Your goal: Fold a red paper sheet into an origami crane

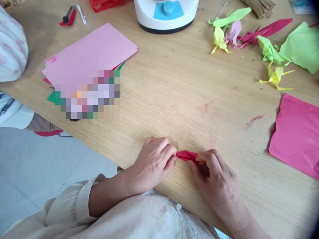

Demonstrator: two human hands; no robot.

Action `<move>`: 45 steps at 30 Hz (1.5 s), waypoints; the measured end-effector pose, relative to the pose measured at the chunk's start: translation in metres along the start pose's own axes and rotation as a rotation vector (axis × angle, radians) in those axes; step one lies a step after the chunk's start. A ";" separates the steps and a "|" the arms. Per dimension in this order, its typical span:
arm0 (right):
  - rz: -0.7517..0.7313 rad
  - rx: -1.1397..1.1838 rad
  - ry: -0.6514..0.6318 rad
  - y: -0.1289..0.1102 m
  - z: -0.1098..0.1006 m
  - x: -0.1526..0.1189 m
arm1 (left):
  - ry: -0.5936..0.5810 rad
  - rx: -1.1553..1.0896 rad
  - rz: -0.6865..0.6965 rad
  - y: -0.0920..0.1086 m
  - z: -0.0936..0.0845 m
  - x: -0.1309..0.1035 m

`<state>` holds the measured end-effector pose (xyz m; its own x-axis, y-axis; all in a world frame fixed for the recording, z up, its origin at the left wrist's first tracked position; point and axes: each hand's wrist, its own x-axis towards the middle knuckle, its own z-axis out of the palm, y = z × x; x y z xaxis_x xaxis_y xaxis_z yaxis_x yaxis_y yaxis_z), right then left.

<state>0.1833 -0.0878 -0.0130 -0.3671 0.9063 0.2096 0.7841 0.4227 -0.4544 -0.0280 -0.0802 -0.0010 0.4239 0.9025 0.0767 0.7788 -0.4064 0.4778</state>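
Note:
A narrow folded piece of dark pink paper [186, 155] stretches between my two hands, just above or on the table near its front edge. My left hand [156, 162] pinches its left end with curled fingers. At the other end, my right hand [215, 179] grips the paper between thumb and fingers. Parts of both ends are hidden inside the hands. A sheet of bright pink paper [296, 136] with one rough edge lies to the right of my right hand.
Several folded paper figures, among them a yellow one [275, 78] and a green one [271, 51], stand at the back right. A stack of pink paper [92, 53] lies at left, partly pixelated. Behind are a red cutter [68, 16], a pen [81, 15] and a white appliance base [166, 16].

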 end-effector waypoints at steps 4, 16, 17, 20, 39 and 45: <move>0.011 0.006 -0.015 -0.001 -0.001 0.002 | 0.007 -0.003 -0.004 0.000 0.001 0.000; 0.086 0.033 -0.061 -0.005 -0.001 0.005 | 0.025 0.023 -0.049 0.002 0.003 0.003; 0.088 0.036 -0.060 -0.005 -0.001 0.005 | 0.024 0.027 -0.048 0.002 0.003 0.003; 0.093 0.035 -0.048 -0.006 -0.001 0.005 | 0.019 0.044 -0.050 0.002 0.004 0.003; 0.094 -0.037 -0.050 -0.011 0.002 0.008 | -0.047 0.080 -0.123 0.004 0.000 0.004; 0.082 -0.035 -0.046 -0.011 0.001 0.009 | -0.023 0.088 -0.123 0.004 0.001 0.005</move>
<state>0.1703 -0.0841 -0.0070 -0.3231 0.9370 0.1326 0.8289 0.3478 -0.4380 -0.0222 -0.0775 0.0009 0.3323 0.9432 0.0012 0.8627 -0.3044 0.4039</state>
